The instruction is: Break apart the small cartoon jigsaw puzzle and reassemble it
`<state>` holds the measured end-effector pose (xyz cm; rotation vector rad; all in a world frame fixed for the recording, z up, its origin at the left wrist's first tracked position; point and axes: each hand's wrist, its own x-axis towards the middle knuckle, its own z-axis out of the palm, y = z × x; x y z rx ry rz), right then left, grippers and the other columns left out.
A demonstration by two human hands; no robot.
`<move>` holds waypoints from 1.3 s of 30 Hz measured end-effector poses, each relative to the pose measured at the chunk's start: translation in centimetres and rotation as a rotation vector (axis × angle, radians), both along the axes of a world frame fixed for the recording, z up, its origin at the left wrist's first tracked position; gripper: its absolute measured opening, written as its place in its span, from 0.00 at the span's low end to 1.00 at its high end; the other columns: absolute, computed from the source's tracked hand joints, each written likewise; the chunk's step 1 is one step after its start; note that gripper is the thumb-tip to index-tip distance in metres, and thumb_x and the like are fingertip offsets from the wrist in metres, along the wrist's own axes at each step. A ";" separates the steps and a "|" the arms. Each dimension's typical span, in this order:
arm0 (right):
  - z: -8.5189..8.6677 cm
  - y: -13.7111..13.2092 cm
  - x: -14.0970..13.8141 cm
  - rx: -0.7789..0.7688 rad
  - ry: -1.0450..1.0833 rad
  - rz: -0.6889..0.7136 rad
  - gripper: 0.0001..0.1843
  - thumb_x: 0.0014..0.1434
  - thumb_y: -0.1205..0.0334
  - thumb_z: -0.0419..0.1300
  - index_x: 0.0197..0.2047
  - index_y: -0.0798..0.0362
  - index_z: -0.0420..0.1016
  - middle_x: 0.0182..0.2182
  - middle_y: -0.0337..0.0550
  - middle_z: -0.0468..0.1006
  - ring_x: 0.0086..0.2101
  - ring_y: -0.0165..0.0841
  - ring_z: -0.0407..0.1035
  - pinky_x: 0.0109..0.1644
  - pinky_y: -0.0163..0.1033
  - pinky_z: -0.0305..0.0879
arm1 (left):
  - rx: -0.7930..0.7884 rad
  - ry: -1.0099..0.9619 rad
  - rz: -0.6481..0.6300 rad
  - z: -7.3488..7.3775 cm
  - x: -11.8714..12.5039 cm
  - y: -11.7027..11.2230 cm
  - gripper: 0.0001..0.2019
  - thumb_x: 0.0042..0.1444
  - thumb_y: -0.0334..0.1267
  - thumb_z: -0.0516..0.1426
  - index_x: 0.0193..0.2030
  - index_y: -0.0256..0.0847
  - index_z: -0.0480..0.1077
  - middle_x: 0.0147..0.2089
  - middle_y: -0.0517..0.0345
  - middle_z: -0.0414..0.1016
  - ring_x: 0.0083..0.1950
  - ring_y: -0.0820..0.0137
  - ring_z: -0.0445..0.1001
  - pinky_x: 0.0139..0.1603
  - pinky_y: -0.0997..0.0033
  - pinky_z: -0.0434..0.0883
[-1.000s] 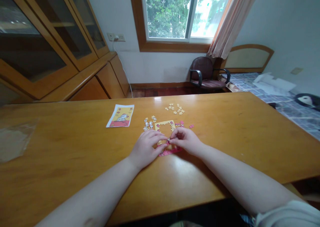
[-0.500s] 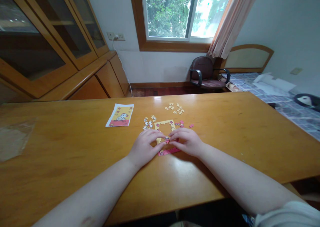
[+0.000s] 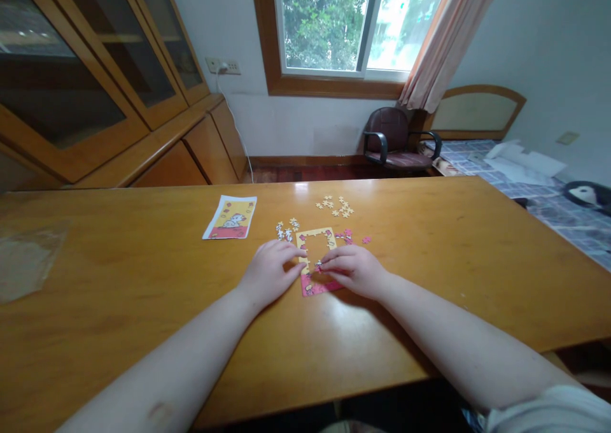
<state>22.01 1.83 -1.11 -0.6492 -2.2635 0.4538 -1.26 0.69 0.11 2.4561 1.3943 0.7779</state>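
A partly joined jigsaw puzzle (image 3: 315,233) lies on the table, a yellow and pink frame around a bare middle. My right hand (image 3: 356,267) reaches over its right side, thumb and fingertips pinched on a small pink and white puzzle piece (image 3: 319,265) inside the frame's lower part. Along the left edge rests my left hand (image 3: 274,267), thumb and fingers apart with nothing between them. White loose pieces (image 3: 286,234) lie just beyond the left hand. Pink loose pieces (image 3: 347,234) are scattered beyond the right hand, partly hidden by it.
Yellow loose pieces (image 3: 341,208) lie farther back on the wooden table (image 3: 143,293). A picture card (image 3: 233,218) with a white animal is at the left. A clear plastic bag (image 3: 28,261) lies at the far left. Behind the table stands an armchair (image 3: 394,137).
My left hand has drawn back to the left, away from the small piece, and its fingers have parted. My right hand stays at the piece.
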 end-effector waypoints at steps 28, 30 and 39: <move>-0.4 -0.1 -1.3 -0.019 -0.307 0.027 0.09 0.62 0.63 0.57 0.38 0.51 0.79 0.36 0.44 0.80 0.35 0.31 0.73 0.41 0.36 0.67 | -0.087 0.160 -0.027 -0.3 0.5 0.3 0.05 0.53 0.36 0.58 0.30 0.46 0.77 0.37 0.59 0.78 0.42 0.66 0.71 0.46 0.62 0.66; -0.4 -0.1 -1.3 -0.013 -0.320 0.030 0.09 0.62 0.63 0.57 0.39 0.51 0.79 0.36 0.44 0.80 0.35 0.31 0.73 0.41 0.36 0.67 | -0.078 0.151 -0.035 -0.3 0.4 0.3 0.05 0.53 0.35 0.58 0.30 0.46 0.77 0.37 0.59 0.78 0.41 0.66 0.71 0.46 0.63 0.66; -0.7 -0.1 -1.1 0.016 -0.389 0.022 0.10 0.62 0.63 0.56 0.39 0.51 0.78 0.35 0.43 0.80 0.35 0.31 0.73 0.41 0.36 0.65 | -0.068 0.101 -0.046 -0.6 0.4 0.3 0.05 0.52 0.35 0.59 0.29 0.45 0.76 0.35 0.58 0.77 0.39 0.67 0.71 0.45 0.63 0.66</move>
